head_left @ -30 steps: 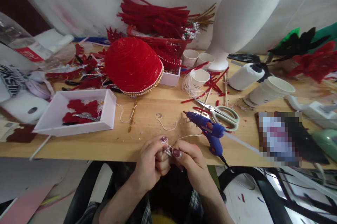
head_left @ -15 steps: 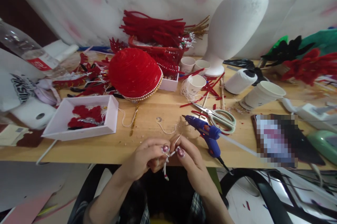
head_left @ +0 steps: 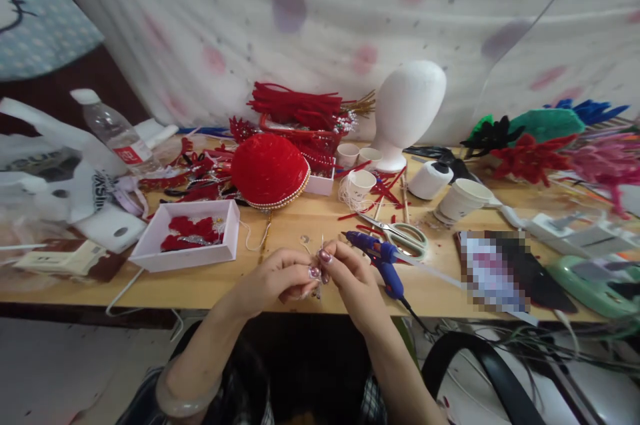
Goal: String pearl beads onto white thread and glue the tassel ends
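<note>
Above the table's front edge, my left hand point(head_left: 277, 282) and my right hand point(head_left: 353, 275) meet with fingertips pinched together. Between them is a small white beaded strand point(head_left: 319, 292), mostly hidden by the fingers. A short bit of it hangs below the fingertips. A fine thread end sticks up beside my right fingertips. Just right of my right hand lies a blue glue gun point(head_left: 380, 253), with light-handled scissors point(head_left: 407, 238) behind it. A red domed cap point(head_left: 270, 168) with a pearl-trimmed rim stands behind my left hand.
A white box point(head_left: 145, 258) of red pieces sits at left, near a plastic bottle point(head_left: 117, 128). Paper cups point(head_left: 361, 185), a thread spool point(head_left: 430, 180) and a white foam head point(head_left: 410, 105) stand behind. A phone point(head_left: 493, 272) lies at right, and red stems point(head_left: 295, 105) at the back.
The camera view has tilted up, showing more curtain. My hands have drawn closer together, and less of the beaded strand hangs visible below them.
</note>
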The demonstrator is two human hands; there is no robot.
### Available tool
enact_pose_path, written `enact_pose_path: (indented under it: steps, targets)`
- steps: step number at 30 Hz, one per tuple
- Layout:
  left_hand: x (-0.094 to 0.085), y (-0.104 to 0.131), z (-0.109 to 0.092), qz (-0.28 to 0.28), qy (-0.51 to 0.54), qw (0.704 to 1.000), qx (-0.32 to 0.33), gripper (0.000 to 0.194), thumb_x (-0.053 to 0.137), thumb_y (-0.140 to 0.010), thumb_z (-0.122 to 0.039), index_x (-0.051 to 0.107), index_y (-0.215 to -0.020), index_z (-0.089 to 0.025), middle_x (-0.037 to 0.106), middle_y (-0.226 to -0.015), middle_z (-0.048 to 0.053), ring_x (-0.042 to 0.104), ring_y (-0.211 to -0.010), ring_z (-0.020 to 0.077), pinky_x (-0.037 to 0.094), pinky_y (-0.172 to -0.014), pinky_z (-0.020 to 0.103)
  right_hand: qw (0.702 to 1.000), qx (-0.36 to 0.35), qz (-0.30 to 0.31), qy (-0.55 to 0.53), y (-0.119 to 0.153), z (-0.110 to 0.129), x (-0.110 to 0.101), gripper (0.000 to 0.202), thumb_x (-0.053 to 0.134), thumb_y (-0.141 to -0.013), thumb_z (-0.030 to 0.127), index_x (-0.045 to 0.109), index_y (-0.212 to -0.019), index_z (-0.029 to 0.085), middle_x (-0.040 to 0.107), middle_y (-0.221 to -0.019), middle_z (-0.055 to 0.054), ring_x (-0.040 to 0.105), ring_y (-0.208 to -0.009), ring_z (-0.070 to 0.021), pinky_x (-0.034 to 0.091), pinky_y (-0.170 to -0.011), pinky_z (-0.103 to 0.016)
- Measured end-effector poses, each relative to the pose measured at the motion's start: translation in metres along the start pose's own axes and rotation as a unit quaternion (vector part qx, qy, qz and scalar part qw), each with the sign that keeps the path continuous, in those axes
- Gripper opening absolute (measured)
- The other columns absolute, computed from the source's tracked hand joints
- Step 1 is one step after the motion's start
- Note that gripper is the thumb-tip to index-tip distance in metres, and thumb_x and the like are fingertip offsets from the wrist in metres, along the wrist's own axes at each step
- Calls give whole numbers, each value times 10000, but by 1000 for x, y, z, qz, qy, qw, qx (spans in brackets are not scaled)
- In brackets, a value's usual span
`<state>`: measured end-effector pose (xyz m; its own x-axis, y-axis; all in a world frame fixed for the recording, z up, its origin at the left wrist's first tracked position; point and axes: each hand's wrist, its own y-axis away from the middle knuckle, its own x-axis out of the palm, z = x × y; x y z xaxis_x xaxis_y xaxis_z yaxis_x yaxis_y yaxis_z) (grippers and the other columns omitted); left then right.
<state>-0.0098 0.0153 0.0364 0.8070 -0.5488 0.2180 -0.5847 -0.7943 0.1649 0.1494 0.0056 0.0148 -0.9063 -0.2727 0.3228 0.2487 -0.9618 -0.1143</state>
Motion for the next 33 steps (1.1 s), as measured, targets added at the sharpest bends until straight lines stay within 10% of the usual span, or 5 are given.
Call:
enact_pose_path:
  steps: [23,33]
  targets:
    - [-5,-3,-61,-30,-45,992,118,291,674,-746,-367,459,-652,-195,350,-512,-103,196,-422,34,127,-429,190,966,-245,-87,0,-21,30,14,200,729,-887,436,711,-906,238,687,-784,-5,588,-698,-150,488,-675,-287]
    - [11,2,-61,-73,-80,979,175,319,674,-804,-431,493,-696,-190,407,-534,-85,239,-437,46,156,-430,193,967,-250,-40,-6,-12,37,27,192,658,-951,417,649,-898,233,638,-799,4,597,-728,-144,501,-689,-268]
